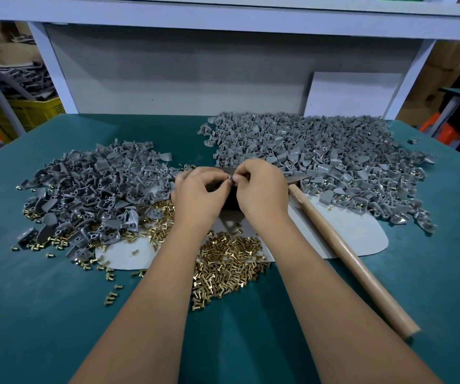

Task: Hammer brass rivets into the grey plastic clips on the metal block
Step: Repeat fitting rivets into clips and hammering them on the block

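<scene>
My left hand and my right hand meet over the dark metal block at the table's middle. Between their fingertips they pinch one small grey plastic clip; whether a rivet is in it is too small to tell. The block is mostly hidden under my hands. Loose brass rivets lie in a heap just in front of the block, between my forearms. A hammer with a wooden handle lies on the table to the right of my right hand, its head partly hidden by that hand.
A pile of grey clips covers the left of the green table, and a larger pile spreads across the back right. A pale grey mat lies under the block. A white shelf frame rises behind.
</scene>
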### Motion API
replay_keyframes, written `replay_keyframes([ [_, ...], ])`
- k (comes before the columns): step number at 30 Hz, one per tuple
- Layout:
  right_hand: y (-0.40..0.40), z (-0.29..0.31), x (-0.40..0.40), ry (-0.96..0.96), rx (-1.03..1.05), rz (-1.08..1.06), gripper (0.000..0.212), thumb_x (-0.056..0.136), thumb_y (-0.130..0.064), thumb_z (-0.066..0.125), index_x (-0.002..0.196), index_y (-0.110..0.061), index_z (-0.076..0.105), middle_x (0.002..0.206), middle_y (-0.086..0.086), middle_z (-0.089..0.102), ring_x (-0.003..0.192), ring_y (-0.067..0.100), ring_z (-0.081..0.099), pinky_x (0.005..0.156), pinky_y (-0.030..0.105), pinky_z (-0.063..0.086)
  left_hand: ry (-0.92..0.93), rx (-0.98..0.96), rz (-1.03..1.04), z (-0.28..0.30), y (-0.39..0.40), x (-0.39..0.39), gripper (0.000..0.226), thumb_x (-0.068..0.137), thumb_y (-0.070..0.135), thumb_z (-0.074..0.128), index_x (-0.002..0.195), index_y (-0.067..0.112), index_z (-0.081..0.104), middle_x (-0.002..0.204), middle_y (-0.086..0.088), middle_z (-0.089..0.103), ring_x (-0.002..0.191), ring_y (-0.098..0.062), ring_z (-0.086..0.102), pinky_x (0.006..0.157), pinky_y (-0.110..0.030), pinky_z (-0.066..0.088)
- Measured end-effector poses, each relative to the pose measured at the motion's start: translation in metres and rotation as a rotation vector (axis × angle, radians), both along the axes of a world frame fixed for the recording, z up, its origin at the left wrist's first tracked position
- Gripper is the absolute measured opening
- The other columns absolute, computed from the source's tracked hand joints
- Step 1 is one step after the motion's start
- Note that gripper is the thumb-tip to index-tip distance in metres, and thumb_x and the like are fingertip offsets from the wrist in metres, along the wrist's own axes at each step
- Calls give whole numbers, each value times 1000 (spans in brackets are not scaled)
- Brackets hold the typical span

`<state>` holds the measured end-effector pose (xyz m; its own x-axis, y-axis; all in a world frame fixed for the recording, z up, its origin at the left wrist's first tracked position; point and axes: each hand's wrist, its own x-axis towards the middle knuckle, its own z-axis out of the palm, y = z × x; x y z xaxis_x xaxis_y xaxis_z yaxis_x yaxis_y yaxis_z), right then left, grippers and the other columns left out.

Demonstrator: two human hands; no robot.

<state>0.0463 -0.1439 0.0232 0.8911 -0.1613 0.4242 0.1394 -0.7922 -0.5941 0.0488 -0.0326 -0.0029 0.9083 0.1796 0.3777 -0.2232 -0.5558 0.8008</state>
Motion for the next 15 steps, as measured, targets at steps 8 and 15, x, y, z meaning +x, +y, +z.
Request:
replay_keyframes([
  [8, 0, 5, 1, 58, -21, 3, 17, 90, -21, 60, 74, -26, 62, 87, 0, 66, 80, 21, 56, 63, 28, 38, -21, 33, -25, -3, -1, 2, 17, 93, 29, 65, 105, 28, 77, 116, 11, 69, 128, -26, 39, 107, -47, 31],
  [15, 0, -5, -1, -42, 52, 32, 13, 88, -15, 62, 77, -19, 66, 87, -4, 65, 90, 19, 55, 76, 34, 46, -23, 5, -5, -4, -1, 2, 15, 92, 29, 66, 102, 29, 78, 112, 14, 70, 126, -23, 38, 106, -47, 32],
])
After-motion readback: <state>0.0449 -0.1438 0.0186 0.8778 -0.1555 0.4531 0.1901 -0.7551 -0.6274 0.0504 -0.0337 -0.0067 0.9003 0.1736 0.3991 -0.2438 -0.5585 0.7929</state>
